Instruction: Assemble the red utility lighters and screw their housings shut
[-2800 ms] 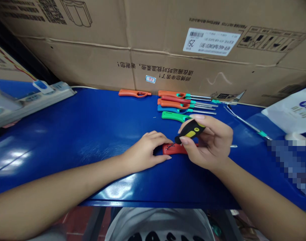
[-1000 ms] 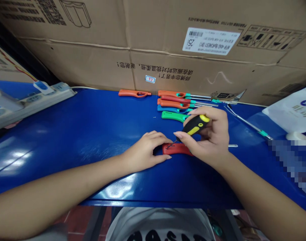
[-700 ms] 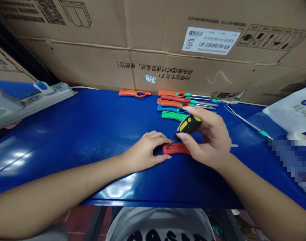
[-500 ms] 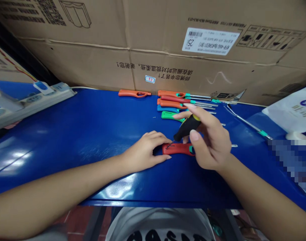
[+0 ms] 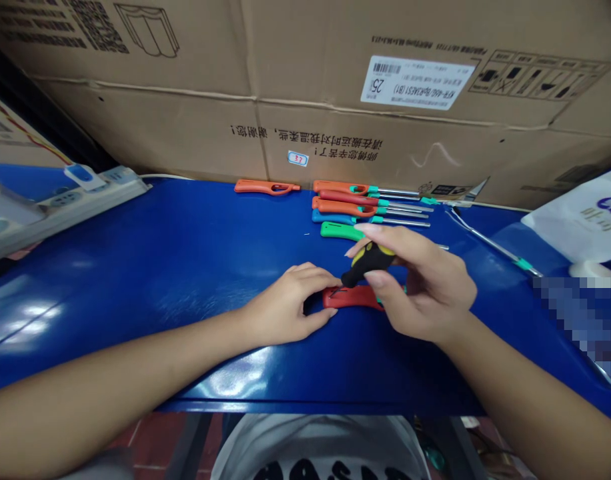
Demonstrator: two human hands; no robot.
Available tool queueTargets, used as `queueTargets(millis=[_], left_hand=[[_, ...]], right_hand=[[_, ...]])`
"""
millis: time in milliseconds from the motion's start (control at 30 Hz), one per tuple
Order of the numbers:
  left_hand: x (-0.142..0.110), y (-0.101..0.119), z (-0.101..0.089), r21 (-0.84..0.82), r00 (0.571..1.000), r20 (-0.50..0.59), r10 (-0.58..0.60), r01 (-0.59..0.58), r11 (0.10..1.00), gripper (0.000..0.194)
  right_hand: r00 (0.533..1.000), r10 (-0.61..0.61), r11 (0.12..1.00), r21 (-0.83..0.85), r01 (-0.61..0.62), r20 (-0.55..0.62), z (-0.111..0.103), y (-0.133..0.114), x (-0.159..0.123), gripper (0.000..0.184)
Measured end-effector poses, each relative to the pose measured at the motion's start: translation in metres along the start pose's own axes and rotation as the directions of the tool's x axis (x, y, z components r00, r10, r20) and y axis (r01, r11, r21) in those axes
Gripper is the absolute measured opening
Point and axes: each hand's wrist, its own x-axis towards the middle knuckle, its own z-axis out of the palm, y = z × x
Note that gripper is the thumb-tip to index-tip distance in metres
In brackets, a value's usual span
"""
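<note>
A red long-neck lighter (image 5: 355,298) lies flat on the blue table, its butt end to the left. My left hand (image 5: 295,303) pinches that end between thumb and fingers. In my right hand (image 5: 425,287) is a screwdriver (image 5: 369,261) with a black and yellow handle, tilted so its thin tip meets the left end of the red lighter. My right hand hides the lighter's right part. Beyond it, a green lighter (image 5: 339,231), a blue lighter (image 5: 333,217) and several orange and red ones lie in a stack of rows, metal necks pointing right.
A lone orange lighter body (image 5: 265,187) lies by the cardboard box (image 5: 305,107) at the back. A power strip (image 5: 70,200) sits at the left. Loose metal neck parts (image 5: 490,243) and a white bag (image 5: 580,220) are at the right.
The screwdriver handle has dropped lower and closer to the red lighter, with my right hand shifted slightly right. My left hand keeps its hold.
</note>
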Motion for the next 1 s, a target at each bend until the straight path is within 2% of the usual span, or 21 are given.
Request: queueTargets(millis=[100, 167, 300, 367, 500, 567, 633, 700, 767, 867, 933, 1000], left_hand=[[0.0002, 0.0003, 0.0002, -0.005, 1.000, 0.012, -0.012, 0.012, 1.000, 0.030], [0.0003, -0.0001, 0.0006, -0.004, 1.000, 0.009, -0.011, 0.011, 1.000, 0.029], [0.0004, -0.0012, 0.0015, 0.009, 1.000, 0.012, -0.007, 0.007, 1.000, 0.031], [0.0005, -0.0013, 0.0014, 0.011, 1.000, 0.016, -0.009, 0.009, 1.000, 0.026], [0.0006, -0.0005, 0.0007, -0.004, 1.000, 0.016, -0.015, 0.015, 1.000, 0.023], [0.0005, -0.0005, 0.0006, -0.003, 1.000, 0.015, -0.011, 0.011, 1.000, 0.026], [0.0004, -0.0007, 0.0007, 0.004, 1.000, 0.010, -0.002, 0.001, 1.000, 0.030], [0.0004, -0.0008, 0.0009, 0.012, 1.000, 0.011, 0.006, -0.006, 1.000, 0.032], [0.0006, -0.0006, 0.0010, 0.009, 1.000, 0.010, 0.005, -0.005, 1.000, 0.029], [0.0010, -0.0001, 0.0008, -0.004, 1.000, 0.009, -0.005, 0.005, 1.000, 0.025], [0.0010, -0.0001, 0.0007, -0.001, 1.000, 0.013, -0.007, 0.007, 1.000, 0.028], [0.0010, -0.0003, 0.0007, 0.005, 1.000, 0.014, -0.004, 0.004, 1.000, 0.030]], right_hand=[[0.984, -0.177, 0.957, -0.236, 0.170, -0.010, -0.0050, -0.0006, 0.0024, 0.052], [0.975, -0.220, 0.944, -0.247, 0.220, 0.028, -0.0069, -0.0012, 0.0035, 0.049], [0.991, -0.112, 0.993, -0.015, 0.113, 0.077, -0.0032, -0.0038, 0.0051, 0.048], [0.992, -0.117, 0.992, -0.044, 0.119, 0.048, -0.0014, -0.0042, 0.0052, 0.045], [0.983, -0.182, 0.952, -0.254, 0.173, -0.012, -0.0028, -0.0028, 0.0034, 0.043], [0.988, -0.151, 0.972, -0.183, 0.147, -0.012, -0.0033, -0.0023, 0.0026, 0.041], [0.998, -0.055, 0.998, -0.041, 0.056, 0.025, -0.0025, -0.0025, 0.0027, 0.044], [0.999, -0.003, 1.000, 0.026, 0.002, 0.040, -0.0014, -0.0029, 0.0036, 0.043], [0.999, -0.038, 0.998, -0.047, 0.037, -0.009, -0.0015, -0.0032, 0.0044, 0.039], [0.986, -0.156, 0.966, -0.217, 0.141, -0.056, -0.0033, -0.0044, 0.0053, 0.038], [0.993, -0.118, 0.976, -0.183, 0.114, -0.009, -0.0041, -0.0061, 0.0058, 0.042], [0.997, -0.061, 0.996, -0.067, 0.064, 0.043, -0.0042, -0.0079, 0.0063, 0.048]])
